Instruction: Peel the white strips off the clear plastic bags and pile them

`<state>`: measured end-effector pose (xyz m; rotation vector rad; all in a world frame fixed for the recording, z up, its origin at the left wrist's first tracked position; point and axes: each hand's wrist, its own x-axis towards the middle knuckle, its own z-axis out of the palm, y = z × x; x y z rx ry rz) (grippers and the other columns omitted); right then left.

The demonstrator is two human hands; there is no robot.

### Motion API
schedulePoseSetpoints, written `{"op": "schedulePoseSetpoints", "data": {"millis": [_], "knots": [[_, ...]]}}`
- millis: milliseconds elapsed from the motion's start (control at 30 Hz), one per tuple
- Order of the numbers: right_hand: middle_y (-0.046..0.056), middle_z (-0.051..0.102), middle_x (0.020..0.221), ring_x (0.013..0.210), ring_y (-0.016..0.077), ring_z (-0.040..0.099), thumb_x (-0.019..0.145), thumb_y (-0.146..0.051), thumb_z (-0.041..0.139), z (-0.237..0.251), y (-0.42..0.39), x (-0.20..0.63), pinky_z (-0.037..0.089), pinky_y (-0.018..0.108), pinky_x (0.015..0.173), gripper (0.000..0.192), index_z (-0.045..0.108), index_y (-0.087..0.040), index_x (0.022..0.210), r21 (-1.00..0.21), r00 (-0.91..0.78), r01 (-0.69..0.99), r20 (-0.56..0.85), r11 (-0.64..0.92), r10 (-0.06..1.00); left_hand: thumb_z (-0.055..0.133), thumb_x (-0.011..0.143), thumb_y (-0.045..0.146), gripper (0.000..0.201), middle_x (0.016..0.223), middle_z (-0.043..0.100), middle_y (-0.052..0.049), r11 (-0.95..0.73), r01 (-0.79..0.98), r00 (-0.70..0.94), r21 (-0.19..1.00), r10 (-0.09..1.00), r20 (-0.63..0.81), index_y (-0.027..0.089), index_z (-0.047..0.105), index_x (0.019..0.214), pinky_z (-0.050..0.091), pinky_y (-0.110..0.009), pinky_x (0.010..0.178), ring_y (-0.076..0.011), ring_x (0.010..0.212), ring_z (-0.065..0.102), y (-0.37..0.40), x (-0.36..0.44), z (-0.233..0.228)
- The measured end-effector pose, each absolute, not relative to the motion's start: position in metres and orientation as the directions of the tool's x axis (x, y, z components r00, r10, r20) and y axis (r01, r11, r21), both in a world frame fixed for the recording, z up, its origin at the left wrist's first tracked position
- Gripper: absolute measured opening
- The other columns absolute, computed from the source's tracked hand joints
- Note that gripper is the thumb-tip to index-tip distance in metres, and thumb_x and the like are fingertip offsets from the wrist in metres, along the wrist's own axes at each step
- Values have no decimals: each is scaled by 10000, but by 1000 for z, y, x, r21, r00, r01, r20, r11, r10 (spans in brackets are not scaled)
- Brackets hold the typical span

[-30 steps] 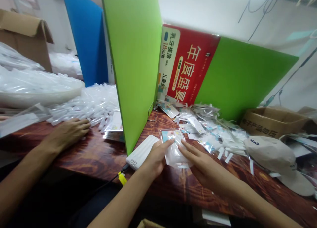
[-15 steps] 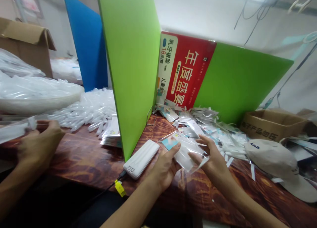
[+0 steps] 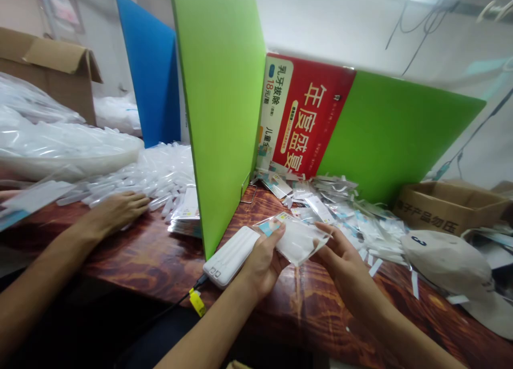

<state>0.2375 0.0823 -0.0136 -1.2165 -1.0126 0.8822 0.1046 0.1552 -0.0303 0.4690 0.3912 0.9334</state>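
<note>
Plastic packet (image 3: 298, 243) held in left hand (image 3: 264, 259), right of green divider (image 3: 220, 91) | touched at one end with right hand (image 3: 340, 258), loosely parted | noted heaped packets (image 3: 352, 215), also right of divider

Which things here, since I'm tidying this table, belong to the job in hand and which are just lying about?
In hand or seemingly part of it:
- clear packet, in the left hand, right hand at its edge
- pile of similar packets behind

Seemingly just lying about:
- white device with a cable
- beige cap
</note>
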Motion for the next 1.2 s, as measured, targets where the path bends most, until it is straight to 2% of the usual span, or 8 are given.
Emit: {"op": "schedulePoseSetpoints", "data": {"millis": [200,400,600,733,833,933,1033,1200], "knots": [[72,661,1113,947,241,644,705,-469,819,-19,75,237,525,364,819,687,503,-238,1270,-993,295,-64,74,97,953,656,884,209,271,1061,739,-121,523,-636,613,567,789,-41,138,618,1143,603,-331,764,-241,893,727,144,105,-30],[70,673,1047,868,224,639,746,-479,771,-13,65,237,527,345,761,544,592,-215,1187,-987,277,-114,81,116,958,648,892,221,264,1028,746,-100,506,-642,600,576,799,-34,147,607,1142,600,-307,743,-219,847,730,145,105,-31],[67,658,1052,883,240,627,776,-520,732,-18,62,231,528,337,725,581,532,-207,1223,-990,322,94,134,109,937,637,896,200,204,972,757,-113,540,-604,647,586,762,-35,120,655,1082,594,-275,623,-215,759,730,138,102,-28],[43,646,883,803,232,620,802,-562,677,-22,62,236,528,340,689,466,557,-213,1087,-933,385,328,276,149,881,576,943,285,251,929,763,-105,539,-632,566,557,812,-143,131,630,1133,603,-303,649,-218,742,739,150,100,-29],[49,635,800,739,225,615,883,-459,598,-19,60,241,523,351,661,230,600,-229,886,-707,239,662,512,248,825,487,985,355,302,859,764,-74,511,-671,477,538,852,-215,146,596,1173,602,-289,644,-189,676,736,164,98,-30],[87,684,979,922,253,645,923,-278,549,-12,57,241,545,397,786,145,650,-243,1020,-300,-194,826,642,476,742,498,981,367,299,810,760,-47,493,-692,432,527,868,-245,159,592,1174,595,-264,628,-171,637,729,172,96,-27],[125,632,1255,1184,291,568,916,-200,553,-7,59,238,494,476,970,370,565,-218,1286,9,-467,819,590,573,659,493,984,358,300,790,757,-54,502,-693,446,517,862,-240,135,608,1148,593,-265,636,-177,641,729,171,93,-23],[135,455,1466,1368,306,401,933,-211,530,-9,62,237,414,519,1072,506,441,-197,1431,182,-541,834,452,520,709,475,991,315,294,807,754,-81,536,-675,490,507,839,-236,107,616,1144,582,-272,602,-188,622,722,167,93,-22]]}}
